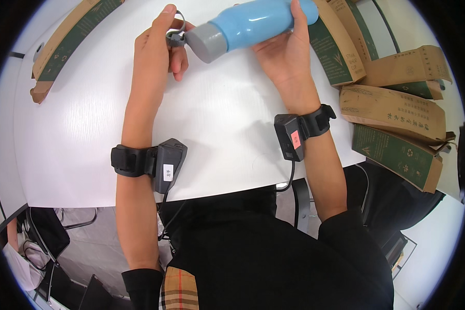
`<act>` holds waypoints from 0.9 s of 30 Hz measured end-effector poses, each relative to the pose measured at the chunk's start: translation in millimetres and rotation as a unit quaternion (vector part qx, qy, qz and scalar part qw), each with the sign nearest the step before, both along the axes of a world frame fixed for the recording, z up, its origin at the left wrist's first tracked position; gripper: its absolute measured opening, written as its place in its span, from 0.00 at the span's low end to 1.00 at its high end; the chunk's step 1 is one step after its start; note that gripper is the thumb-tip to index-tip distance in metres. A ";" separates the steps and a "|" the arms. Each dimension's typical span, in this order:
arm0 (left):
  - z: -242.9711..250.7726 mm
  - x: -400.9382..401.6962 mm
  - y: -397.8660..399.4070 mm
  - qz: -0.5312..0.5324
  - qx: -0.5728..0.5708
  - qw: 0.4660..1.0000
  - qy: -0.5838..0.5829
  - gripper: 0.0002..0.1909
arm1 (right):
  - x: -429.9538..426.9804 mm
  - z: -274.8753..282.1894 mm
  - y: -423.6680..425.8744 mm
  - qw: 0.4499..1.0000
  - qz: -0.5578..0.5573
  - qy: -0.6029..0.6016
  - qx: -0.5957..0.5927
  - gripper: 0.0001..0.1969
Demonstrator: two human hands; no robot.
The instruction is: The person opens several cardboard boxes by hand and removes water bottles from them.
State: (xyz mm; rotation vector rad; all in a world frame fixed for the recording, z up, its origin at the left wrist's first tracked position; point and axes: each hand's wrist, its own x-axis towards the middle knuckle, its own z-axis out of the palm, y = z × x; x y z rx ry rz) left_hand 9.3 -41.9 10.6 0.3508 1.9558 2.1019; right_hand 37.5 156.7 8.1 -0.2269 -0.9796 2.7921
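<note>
A light blue bottle (257,23) with a grey cap (207,42) lies sideways above the white table (217,124), its cap towards the left. My right hand (285,50) grips the bottle's body from below and behind, thumb over its right part. At the cap end, my left hand (161,46) holds a grey strap loop (176,38) between thumb and fingers, beside the cap; whether the strap is joined to the cap cannot be told. Each wrist wears a black strap with a black sensor box, the left box (170,164) and the right box (289,136), both cabled.
Several brown and green cardboard cup boxes (393,110) lie piled along the table's right side. Another such box (73,42) lies at the upper left. Black chairs (48,228) stand beyond the table's near edge, and part of another person (21,263) shows at the lower left.
</note>
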 end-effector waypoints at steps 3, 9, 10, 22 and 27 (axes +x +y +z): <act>0.4 2.2 8.5 0.048 -0.043 0.994 0.087 0.26 | -3.9 -5.2 -0.1 0.998 -0.023 0.015 0.061 0.27; -17.0 -7.8 10.6 0.006 -0.049 0.978 0.202 0.38 | -5.8 -7.4 3.8 0.998 -0.052 -0.017 0.022 0.27; -15.2 -6.6 12.2 0.017 -0.050 0.980 0.193 0.35 | -4.4 -5.5 1.3 0.998 -0.051 -0.018 0.022 0.27; -14.6 -4.1 3.7 0.122 -0.004 0.990 0.070 0.21 | -2.9 -6.3 2.7 0.996 -0.082 -0.023 -0.013 0.27; -16.9 -4.9 5.0 0.030 -0.080 0.991 0.098 0.15 | -2.7 -5.8 7.4 0.996 -0.065 0.022 -0.057 0.25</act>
